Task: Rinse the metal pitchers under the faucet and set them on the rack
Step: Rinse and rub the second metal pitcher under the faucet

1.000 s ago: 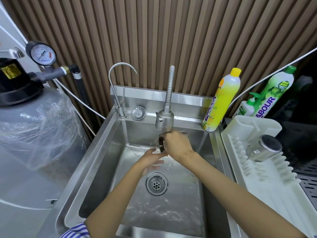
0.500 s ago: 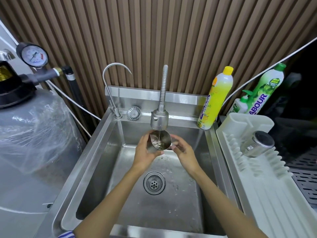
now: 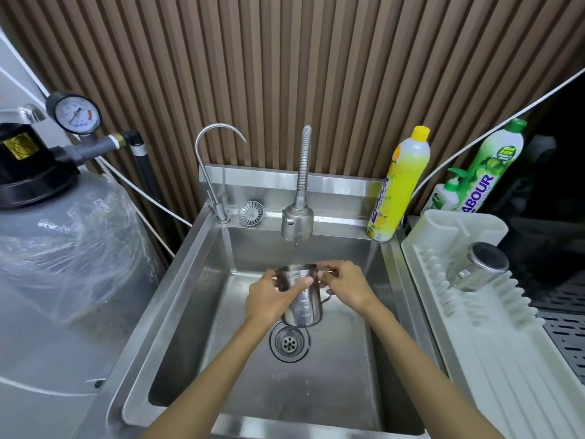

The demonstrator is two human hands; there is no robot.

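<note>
Two hands are holding one metal pitcher [image 3: 302, 301] above the sink [image 3: 190, 274], directly over the drain [image 3: 289, 342]. The left hand [image 3: 269, 297] is wrapping the pitcher's body, with the thumb lying across the near wall. The faucet [image 3: 297, 221] is running a thin stream that is falling at the far edge of the pitcher's mouth; whether it is landing inside cannot be told. The right hand [image 3: 349, 289] is pinching the rim on the handle side, fingers curled. Further right, a second pitcher [image 3: 478, 270] is lying tilted among the prongs of the rack [image 3: 490, 359].

Guidance for the step in hand, judged from this position:
- A firm left-hand grasp is advisable, since wet steel is likely slippery.
- The mouth should be sitting fully beneath the stream.
- The body should be turning so that water is reaching every inner wall.
- Contents should be draining toward the drain before transfer.
- The free prongs beside the second pitcher appear the likely resting place. Avoid striking that pitcher.
</note>
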